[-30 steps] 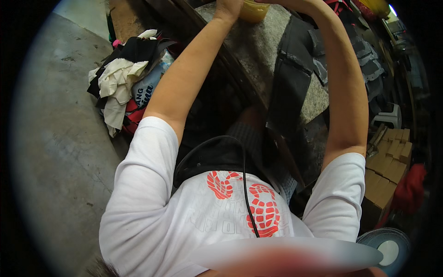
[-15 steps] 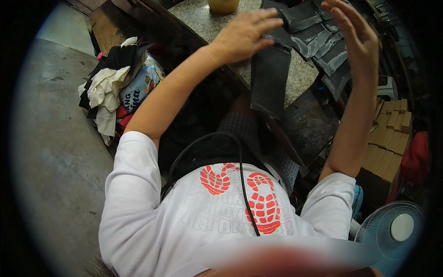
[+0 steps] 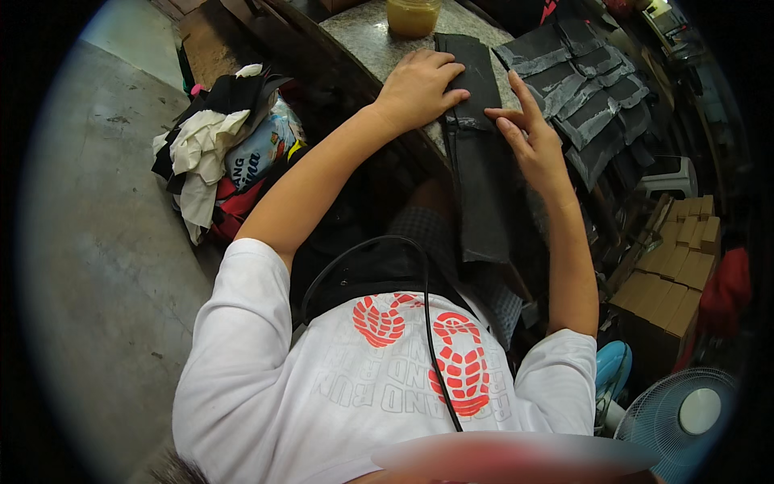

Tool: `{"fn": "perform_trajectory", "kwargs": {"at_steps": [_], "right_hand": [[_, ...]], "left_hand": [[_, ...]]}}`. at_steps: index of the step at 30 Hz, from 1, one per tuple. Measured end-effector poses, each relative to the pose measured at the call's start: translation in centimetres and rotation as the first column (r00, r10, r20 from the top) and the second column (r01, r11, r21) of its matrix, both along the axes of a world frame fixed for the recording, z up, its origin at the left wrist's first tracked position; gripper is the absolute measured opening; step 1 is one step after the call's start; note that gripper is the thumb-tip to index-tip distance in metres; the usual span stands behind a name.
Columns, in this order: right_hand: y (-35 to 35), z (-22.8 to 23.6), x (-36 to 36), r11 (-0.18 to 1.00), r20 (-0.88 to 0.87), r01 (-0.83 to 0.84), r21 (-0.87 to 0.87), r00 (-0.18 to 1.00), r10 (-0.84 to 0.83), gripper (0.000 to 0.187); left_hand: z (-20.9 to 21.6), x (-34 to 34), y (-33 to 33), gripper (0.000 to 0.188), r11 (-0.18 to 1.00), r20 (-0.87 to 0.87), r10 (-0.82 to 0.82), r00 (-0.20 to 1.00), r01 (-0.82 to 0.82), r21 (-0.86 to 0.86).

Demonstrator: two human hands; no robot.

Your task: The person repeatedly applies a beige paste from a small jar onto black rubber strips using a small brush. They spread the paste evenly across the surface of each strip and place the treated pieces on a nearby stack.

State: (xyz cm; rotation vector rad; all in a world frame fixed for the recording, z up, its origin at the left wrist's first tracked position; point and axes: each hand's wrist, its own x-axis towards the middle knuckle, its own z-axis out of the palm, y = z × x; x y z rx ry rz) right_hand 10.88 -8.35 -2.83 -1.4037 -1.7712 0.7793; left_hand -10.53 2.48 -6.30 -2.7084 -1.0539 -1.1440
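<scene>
A long black sheet piece lies on the stone-topped table and hangs over its near edge; it looks like leather or a similar material. Across it is a pale band, just beyond which the black continues. My left hand rests on the left side of the black material, palm down, fingers extended. At its right side is my right hand, fingers apart, with the fingertips at or just above the edge. Neither hand grips anything. Farther right, several overlapping black pieces have whitish-grey smeared edges.
A jar of yellowish stuff stands at the table's far side. Left of the table is a heap of cloth and bags. Stacked brown boxes, a white stool and a fan are on the right.
My right hand has come down from its raised position to the black piece's right edge. My left hand has settled onto the material. The view has shifted slightly.
</scene>
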Motion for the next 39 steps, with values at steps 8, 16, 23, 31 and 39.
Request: {"fn": "perform_trajectory", "kwargs": {"at_steps": [8, 16, 23, 31, 39], "right_hand": [[9.5, -2.1, 1.6, 0.964, 0.126, 0.039, 0.262, 0.989, -0.074, 0.044], [11.1, -4.0, -1.6, 0.957, 0.702, 0.165, 0.237, 0.652, -0.286, 0.052], [11.3, -4.6, -1.4, 0.94, 0.607, 0.126, 0.318, 0.734, -0.304, 0.05], [12.1, -4.6, -1.4, 0.973, 0.575, 0.021, 0.23, 0.803, -0.154, 0.055], [12.6, -3.9, -1.7, 0.981, 0.541, -0.063, 0.181, 0.84, -0.045, 0.051]], "left_hand": [[-0.7, -1.0, -0.7, 0.049, 0.999, 0.019, -0.032, 0.999, 0.032, 0.008], [-1.4, -0.8, -0.6, 0.05, 1.0, 0.063, -0.004, 0.998, 0.004, 0.009], [-1.6, -0.8, -0.3, 0.05, 1.0, 0.089, -0.017, 0.996, 0.016, 0.012], [-1.6, -0.5, -0.6, 0.046, 0.999, 0.135, 0.025, 0.99, -0.03, 0.035], [-1.5, -0.7, -0.9, 0.043, 0.999, 0.095, 0.026, 0.995, -0.022, -0.04]]}}
